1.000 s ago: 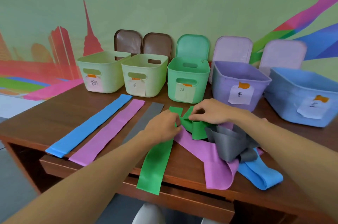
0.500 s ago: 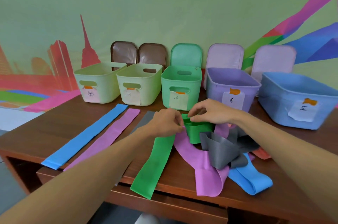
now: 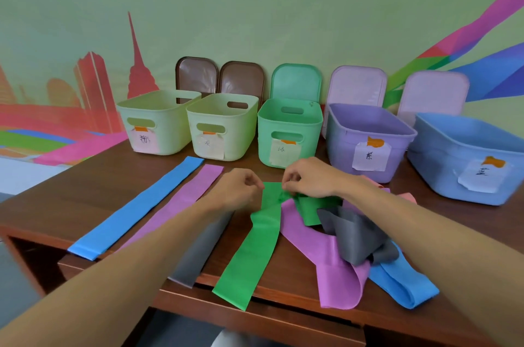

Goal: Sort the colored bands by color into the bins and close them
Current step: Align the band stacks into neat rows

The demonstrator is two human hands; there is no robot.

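A green band [image 3: 252,250] lies across the table and hangs over its front edge. My left hand [image 3: 235,190] pinches its far left corner. My right hand [image 3: 309,179] pinches the same far end on the right, where a second green band [image 3: 310,210] is tangled. A heap of purple [image 3: 326,258], grey [image 3: 354,236] and blue [image 3: 397,284] bands lies under my right forearm. Flat on the left lie a blue band [image 3: 136,210], a purple band [image 3: 181,204] and a grey band [image 3: 198,250] partly hidden by my left arm.
Five open labelled bins stand along the wall: two pale green [image 3: 158,108] [image 3: 224,111], a green one [image 3: 289,125], a purple one [image 3: 365,128] and a blue one [image 3: 465,142]. Their lids lean upright behind them. The wooden table [image 3: 71,193] ends at a front drawer edge.
Both hands have drawn the green band's far end apart and flatter; my right hand has moved away from the left. The camera has tilted up slightly.
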